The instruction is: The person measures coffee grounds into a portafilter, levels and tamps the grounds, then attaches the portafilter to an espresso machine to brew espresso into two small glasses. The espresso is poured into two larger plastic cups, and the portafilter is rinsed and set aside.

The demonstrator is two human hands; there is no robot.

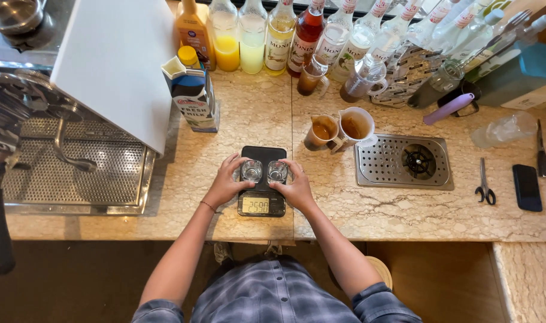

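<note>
Left hand (pixel 225 182) grips a small clear shot glass (pixel 251 171), fingers curled around its outer side; right hand (pixel 294 186) grips a second shot glass (pixel 277 171) in the same way. Both glasses stand upright, side by side and nearly touching, on the platform of a black digital scale (pixel 261 154), whose lit display faces the person at its near edge. Left of the scale: a blue-and-white milk carton (pixel 192 93) with a yellow cap and an espresso machine's drip grille (pixel 75 164). Right of the scale: two small pitchers (pixel 339 128) of brown liquid, then a steel rinser tray (pixel 403 162), scissors (pixel 484 182) and a dark phone (pixel 527 187). Behind the scale: a row of syrup bottles (pixel 309 33).
</note>
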